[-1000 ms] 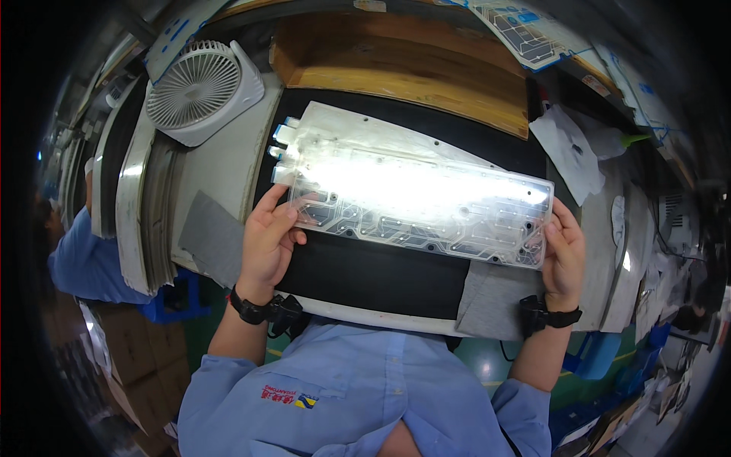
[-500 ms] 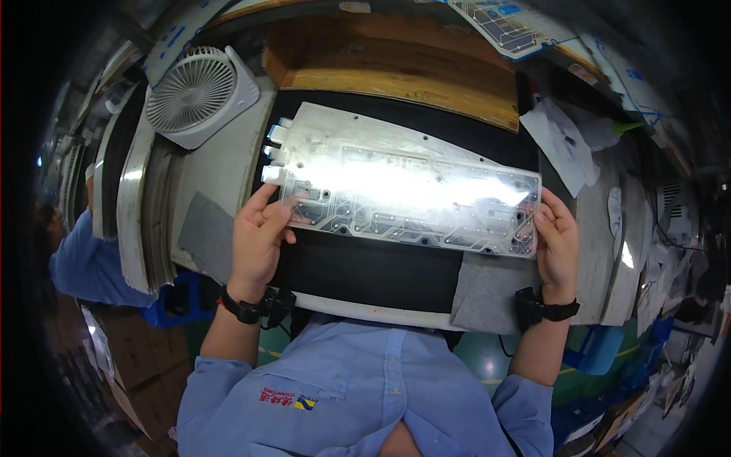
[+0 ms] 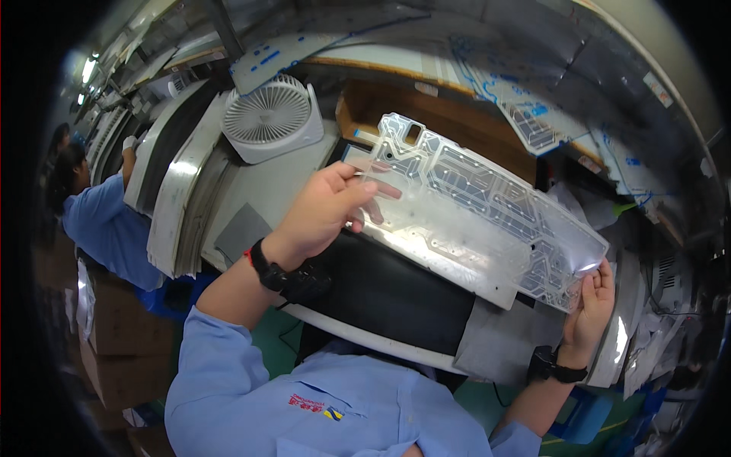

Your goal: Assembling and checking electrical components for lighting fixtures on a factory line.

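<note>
A clear membrane circuit sheet [image 3: 487,206] with silver printed traces and small holes hangs tilted above the bench, its left end higher than its right. My left hand [image 3: 335,202] is at its left end, thumb in front and fingertips showing through the clear film behind. Near that hand, a short tail with a blue tip [image 3: 358,134] sticks out from the sheet. Pinched at the lower right corner, the sheet is held by my right hand [image 3: 590,305]. Glare whitens part of its lower edge.
A black mat [image 3: 396,286] covers the bench under the sheet, with a grey cloth [image 3: 502,343] at its front right. A white fan [image 3: 272,118] stands back left, before a wooden box [image 3: 358,107]. Stacked boards [image 3: 183,206] and a co-worker [image 3: 106,221] are at left.
The sheet has been turned and tilted: its left end rose and its right end dropped. Its tails now point up-left. My left hand moved up and right; my right hand moved lower and right.
</note>
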